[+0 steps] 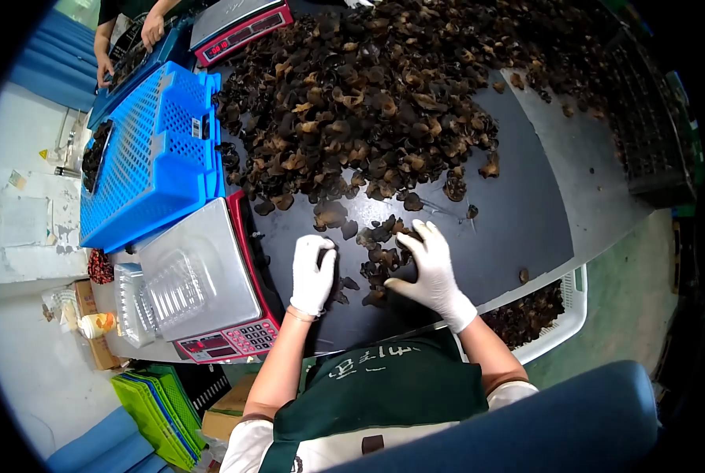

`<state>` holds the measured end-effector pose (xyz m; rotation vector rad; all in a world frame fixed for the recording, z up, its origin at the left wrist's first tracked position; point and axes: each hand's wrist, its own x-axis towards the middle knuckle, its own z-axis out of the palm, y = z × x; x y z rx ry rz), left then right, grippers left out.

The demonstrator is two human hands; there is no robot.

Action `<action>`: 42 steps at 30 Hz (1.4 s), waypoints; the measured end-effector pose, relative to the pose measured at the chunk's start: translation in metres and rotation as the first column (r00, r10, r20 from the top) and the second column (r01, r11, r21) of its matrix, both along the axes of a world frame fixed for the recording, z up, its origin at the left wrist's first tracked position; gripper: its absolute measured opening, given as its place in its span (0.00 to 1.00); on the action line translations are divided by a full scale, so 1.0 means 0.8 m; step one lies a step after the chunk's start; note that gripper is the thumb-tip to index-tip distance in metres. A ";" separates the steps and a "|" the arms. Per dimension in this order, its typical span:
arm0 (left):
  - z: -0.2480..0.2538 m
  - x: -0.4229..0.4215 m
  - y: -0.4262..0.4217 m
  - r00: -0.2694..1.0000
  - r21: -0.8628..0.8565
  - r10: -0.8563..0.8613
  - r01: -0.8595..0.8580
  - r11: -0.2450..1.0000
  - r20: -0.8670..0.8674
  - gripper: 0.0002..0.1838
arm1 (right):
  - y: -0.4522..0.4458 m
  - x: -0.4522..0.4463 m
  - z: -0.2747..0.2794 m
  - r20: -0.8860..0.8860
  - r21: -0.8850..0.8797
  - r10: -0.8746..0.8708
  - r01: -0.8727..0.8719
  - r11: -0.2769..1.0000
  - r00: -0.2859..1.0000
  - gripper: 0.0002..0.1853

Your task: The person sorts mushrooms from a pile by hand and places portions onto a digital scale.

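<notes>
Both my hands wear white gloves and rest low over the dark table mat, in front of a large heap of dried wood ear mushrooms (352, 102). My left hand (313, 276) has its fingers curled in with the thumb against them; whatever they may hold is hidden. To its right lies a small loose group of wood ear pieces (380, 256). My right hand (431, 272) is at the right side of this group, thumb and fingers spread apart, fingertips close to the pieces. Contact with them is hard to tell.
On my left stands a red scale (246, 260) with a clear plastic box (177, 284) on its pan. Behind it are a blue crate (159, 158) and a second scale (238, 35). Another person's hands (151, 31) work there. A white basket (577, 307) sits at lower right.
</notes>
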<state>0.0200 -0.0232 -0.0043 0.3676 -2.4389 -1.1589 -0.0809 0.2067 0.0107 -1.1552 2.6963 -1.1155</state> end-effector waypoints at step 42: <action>0.032 -0.014 -0.009 0.991 0.780 0.106 -0.131 0.612 0.084 0.11 | -0.025 0.015 0.004 0.237 -0.066 0.051 -0.036 0.997 0.970 0.12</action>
